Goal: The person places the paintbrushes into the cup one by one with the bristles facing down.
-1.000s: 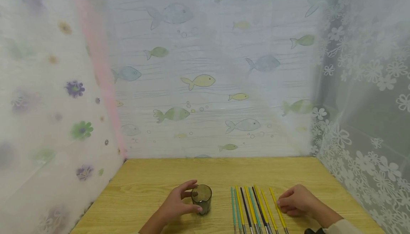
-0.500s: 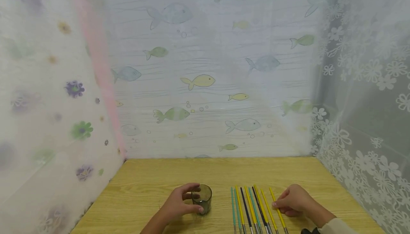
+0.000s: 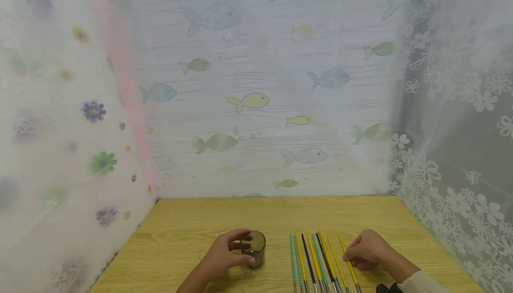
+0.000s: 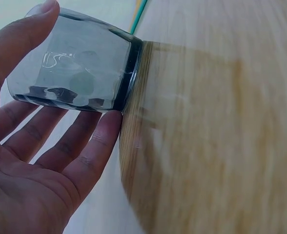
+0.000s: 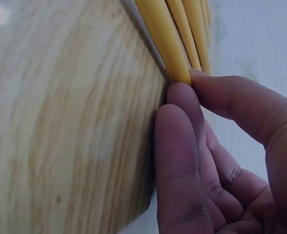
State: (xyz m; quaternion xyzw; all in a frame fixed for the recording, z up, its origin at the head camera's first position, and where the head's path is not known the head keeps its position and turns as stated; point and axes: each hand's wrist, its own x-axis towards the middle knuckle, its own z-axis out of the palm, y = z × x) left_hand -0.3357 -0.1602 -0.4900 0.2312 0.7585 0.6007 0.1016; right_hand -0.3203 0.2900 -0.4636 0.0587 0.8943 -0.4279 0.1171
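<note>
In the head view my left hand [image 3: 221, 254] holds a smoky, see-through drinking glass [image 3: 258, 249] upright on the wooden table. The left wrist view shows the thumb on one side of the glass [image 4: 82, 63] and the fingers along the other. On the right, my right hand [image 3: 372, 252] pinches the rightmost yellow paintbrush [image 3: 353, 274] between thumb and fingers. Close up, the right wrist view shows the handle end of that paintbrush [image 5: 165, 41] at the fingertips, low by the table. The bristles are outside the head view.
Several more paintbrushes [image 3: 314, 257] with yellow, teal and dark handles lie side by side between the glass and my right hand, metal ferrules toward me. The wooden table [image 3: 276, 213] meets a fish-print curtain [image 3: 256, 159] behind. A black object [image 3: 388, 289] lies near my right sleeve.
My right hand has moved slightly left onto the rightmost yellow paintbrush and now pinches it. The left fingers have shifted a little around the glass, which stays in place.
</note>
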